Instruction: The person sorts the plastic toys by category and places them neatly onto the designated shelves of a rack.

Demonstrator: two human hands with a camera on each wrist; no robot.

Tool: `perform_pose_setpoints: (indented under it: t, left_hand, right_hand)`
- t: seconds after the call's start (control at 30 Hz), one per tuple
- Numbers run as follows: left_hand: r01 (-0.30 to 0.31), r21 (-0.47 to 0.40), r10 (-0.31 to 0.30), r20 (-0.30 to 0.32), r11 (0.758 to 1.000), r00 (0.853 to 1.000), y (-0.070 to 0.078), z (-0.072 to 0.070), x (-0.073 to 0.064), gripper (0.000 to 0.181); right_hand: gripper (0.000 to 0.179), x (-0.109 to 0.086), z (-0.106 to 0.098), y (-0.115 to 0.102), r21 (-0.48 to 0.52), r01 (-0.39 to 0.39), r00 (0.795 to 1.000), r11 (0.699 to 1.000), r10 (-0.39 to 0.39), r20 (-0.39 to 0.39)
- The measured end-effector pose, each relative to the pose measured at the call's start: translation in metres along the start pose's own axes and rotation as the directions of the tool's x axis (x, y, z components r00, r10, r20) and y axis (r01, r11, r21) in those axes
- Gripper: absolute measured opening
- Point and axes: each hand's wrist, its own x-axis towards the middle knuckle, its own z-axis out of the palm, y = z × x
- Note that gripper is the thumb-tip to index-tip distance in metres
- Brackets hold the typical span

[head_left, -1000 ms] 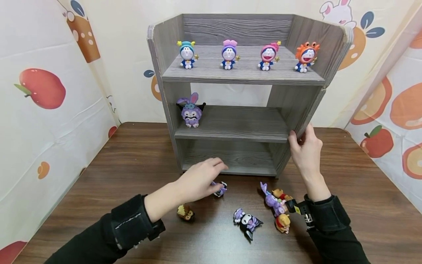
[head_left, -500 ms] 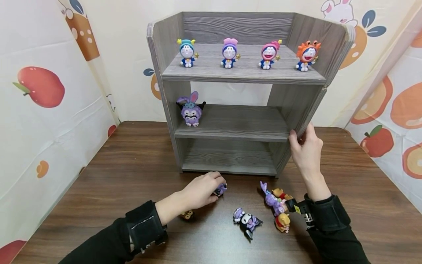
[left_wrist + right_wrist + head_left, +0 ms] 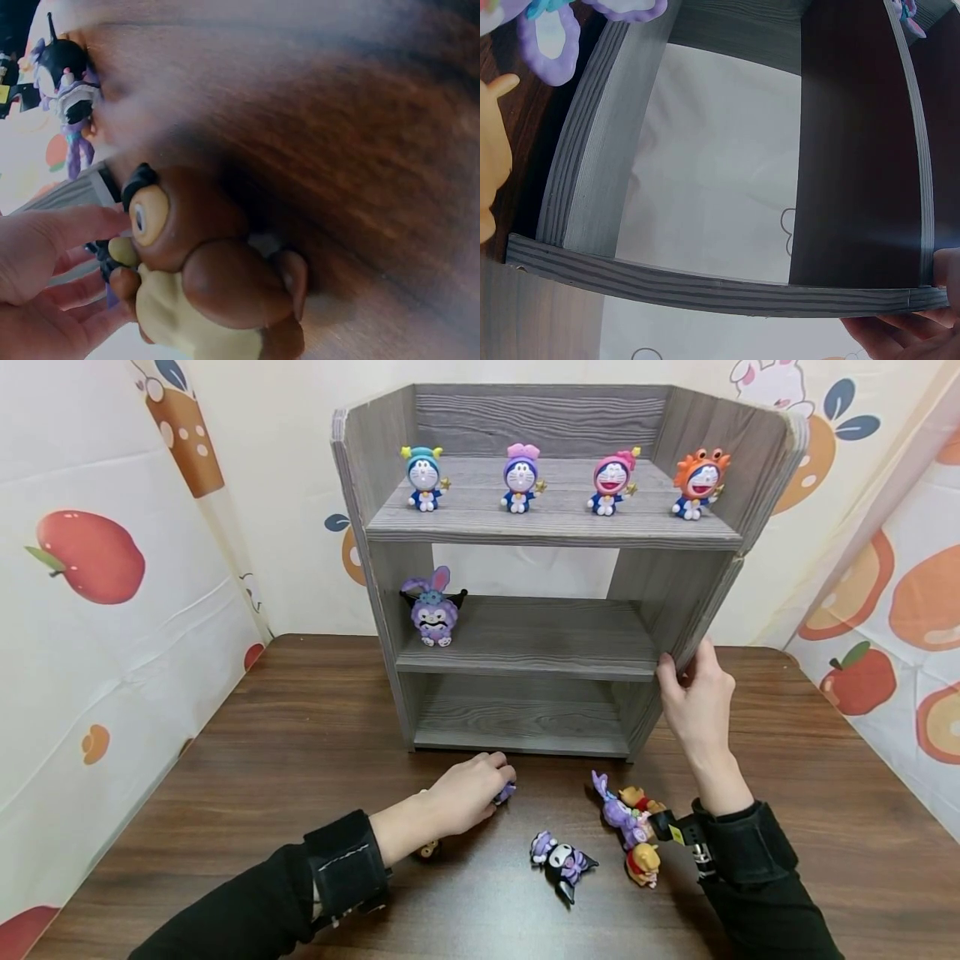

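Observation:
On the table just in front of the grey wooden shelf [image 3: 555,635], my left hand [image 3: 468,792] pinches a small purple-and-black figurine [image 3: 506,792]. My fingers cover most of it. A brown owl figurine [image 3: 195,300] lies close under that wrist, large in the left wrist view and mostly hidden by the arm in the head view. My right hand [image 3: 699,702] grips the shelf's right side panel [image 3: 720,289], thumb in front and fingers behind. A purple rabbit-eared figurine [image 3: 433,614] stands at the left of the middle tier.
Four-tier detail aside, several blue figurines in coloured hats, one in an orange crab hat [image 3: 699,485], stand along the top tier. A black-and-purple figurine [image 3: 562,862] lies at front centre. Beside the right wrist lie a long purple figurine [image 3: 622,817] and yellow bear figurines [image 3: 643,863].
My left hand has come down from above the small purple figurine and closed its fingers around it. The right hand keeps its hold on the shelf panel.

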Motion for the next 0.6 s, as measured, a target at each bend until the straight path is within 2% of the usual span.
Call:
perform_pose_setpoints:
  t: [0.33,0.6]
  left_hand:
    - [0.022,0.022,-0.022,-0.019,1.000,1.000,0.002,0.002,0.003,0.023]
    - [0.032,-0.035,-0.034,-0.040,0.999,0.999,0.004,-0.009,0.001,0.016]
  right_hand:
    - [0.033,-0.001,0.000,0.000,0.001,-0.004,1.000,1.000,0.004,0.002]
    - [0.032,0.000,0.000,0.000,0.000,-0.001,1.000,1.000,0.001,-0.002]
